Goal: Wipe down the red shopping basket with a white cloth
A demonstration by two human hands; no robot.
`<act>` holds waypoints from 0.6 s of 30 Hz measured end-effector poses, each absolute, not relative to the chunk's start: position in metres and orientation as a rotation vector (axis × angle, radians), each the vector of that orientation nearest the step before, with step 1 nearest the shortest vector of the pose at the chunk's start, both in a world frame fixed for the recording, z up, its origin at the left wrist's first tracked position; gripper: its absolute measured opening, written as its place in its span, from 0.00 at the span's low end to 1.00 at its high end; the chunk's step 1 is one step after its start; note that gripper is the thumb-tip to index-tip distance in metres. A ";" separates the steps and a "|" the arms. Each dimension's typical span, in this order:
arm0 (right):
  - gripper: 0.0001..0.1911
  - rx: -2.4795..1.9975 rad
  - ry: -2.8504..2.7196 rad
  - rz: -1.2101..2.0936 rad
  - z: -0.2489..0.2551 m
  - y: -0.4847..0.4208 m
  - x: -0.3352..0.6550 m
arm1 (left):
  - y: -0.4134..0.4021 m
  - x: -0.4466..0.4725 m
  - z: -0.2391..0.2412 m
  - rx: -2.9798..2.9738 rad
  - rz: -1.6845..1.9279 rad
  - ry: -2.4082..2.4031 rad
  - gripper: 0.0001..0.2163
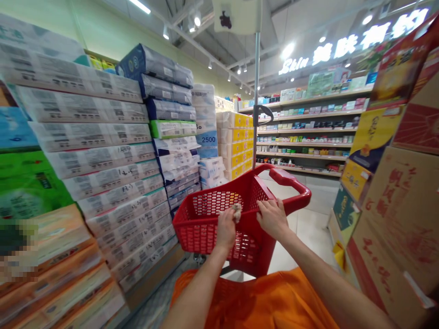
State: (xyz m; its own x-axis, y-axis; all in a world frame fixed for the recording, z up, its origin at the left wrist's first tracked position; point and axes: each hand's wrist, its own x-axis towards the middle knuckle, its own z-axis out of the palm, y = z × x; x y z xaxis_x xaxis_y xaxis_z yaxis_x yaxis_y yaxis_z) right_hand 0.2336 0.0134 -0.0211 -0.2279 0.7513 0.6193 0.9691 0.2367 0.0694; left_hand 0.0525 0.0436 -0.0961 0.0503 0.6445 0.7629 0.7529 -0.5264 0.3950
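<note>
A red plastic shopping cart stands in front of me, its perforated basket turned to the left and its handle to the right. My left hand is at the near rim of the basket, closed on a small crumpled beige cloth. Farther right, my right hand has its fingers curled over the same rim, below the handle. The undersides of both hands' fingers are partly hidden. A metal pole with a white sign on top rises behind the cart.
Tall stacks of wrapped tissue packs line the left side. Cardboard cartons are piled close on the right. Behind the cart, pale floor leads to shelves of small boxed goods.
</note>
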 end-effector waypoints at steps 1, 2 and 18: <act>0.19 -1.559 -2.050 -0.637 -0.023 0.014 0.232 | 0.044 0.071 -0.092 -2.251 -1.458 -1.404 0.20; 0.20 -1.543 -2.049 -0.654 -0.025 0.014 0.232 | 0.045 0.085 -0.089 -2.288 -1.416 -1.360 0.21; 0.22 -1.445 -1.981 -0.734 -0.042 0.006 0.235 | 0.045 0.089 -0.096 -2.262 -1.207 -1.307 0.22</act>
